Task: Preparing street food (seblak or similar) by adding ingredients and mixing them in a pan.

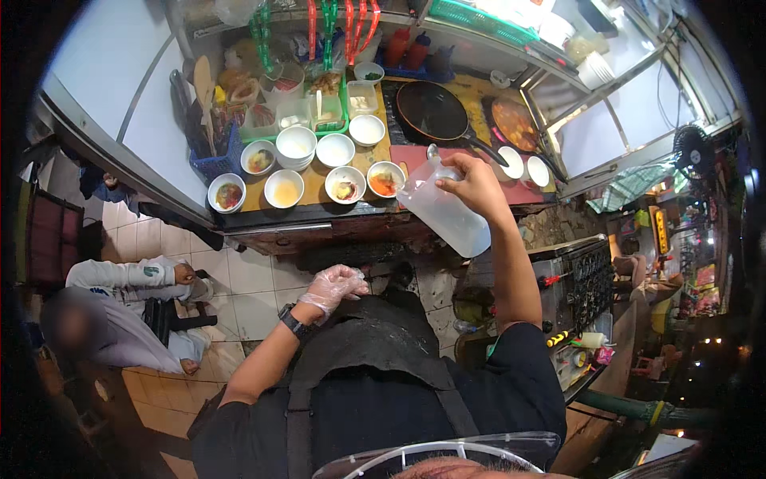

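My right hand [473,182], bare, grips the rim of a translucent plastic pitcher [449,215] at the counter's front edge. The pitcher tilts left, with its spout beside a white bowl of orange-red sauce [385,179]. To the left stand a bowl with mixed seasonings [345,184], a bowl of pale yellow liquid [284,188] and a bowl with dark red contents [227,193]. My left hand [337,288] wears a clear plastic glove and is held before my apron, its fingers curled; whether they hold anything cannot be told.
Behind the bowls are a stack of white bowls [296,145] and a green basket [344,114] of containers. A black frying pan [432,111] and a pan of red stew [514,124] stand at the back right. A seated person [137,311] is at the left, below the counter.
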Demonstrator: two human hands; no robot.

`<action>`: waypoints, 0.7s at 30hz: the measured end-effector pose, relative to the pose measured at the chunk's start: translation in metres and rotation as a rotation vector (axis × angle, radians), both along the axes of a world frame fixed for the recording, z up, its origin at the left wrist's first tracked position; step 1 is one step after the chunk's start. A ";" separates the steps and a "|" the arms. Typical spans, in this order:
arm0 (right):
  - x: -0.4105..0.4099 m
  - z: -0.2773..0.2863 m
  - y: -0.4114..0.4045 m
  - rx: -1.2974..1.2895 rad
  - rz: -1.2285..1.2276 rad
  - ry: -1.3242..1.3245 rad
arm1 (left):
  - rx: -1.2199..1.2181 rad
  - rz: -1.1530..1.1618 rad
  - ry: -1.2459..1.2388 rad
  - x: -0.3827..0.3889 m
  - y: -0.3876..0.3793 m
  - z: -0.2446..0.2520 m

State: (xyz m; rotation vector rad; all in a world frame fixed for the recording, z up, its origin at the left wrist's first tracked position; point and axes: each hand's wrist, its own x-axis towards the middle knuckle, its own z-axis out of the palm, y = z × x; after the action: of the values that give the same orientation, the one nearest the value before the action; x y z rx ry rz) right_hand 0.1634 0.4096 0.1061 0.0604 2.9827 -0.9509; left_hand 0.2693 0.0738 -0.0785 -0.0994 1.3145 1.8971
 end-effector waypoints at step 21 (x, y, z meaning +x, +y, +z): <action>-0.007 -0.002 -0.033 -0.123 0.112 -0.004 | -0.059 0.039 0.008 -0.001 0.015 0.000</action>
State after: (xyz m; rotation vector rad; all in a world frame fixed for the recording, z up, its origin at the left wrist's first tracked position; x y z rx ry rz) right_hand 0.1560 0.3762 0.1037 -0.1035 2.8806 -1.1159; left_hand 0.2680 0.0888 -0.0789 -0.1486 1.3834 1.8937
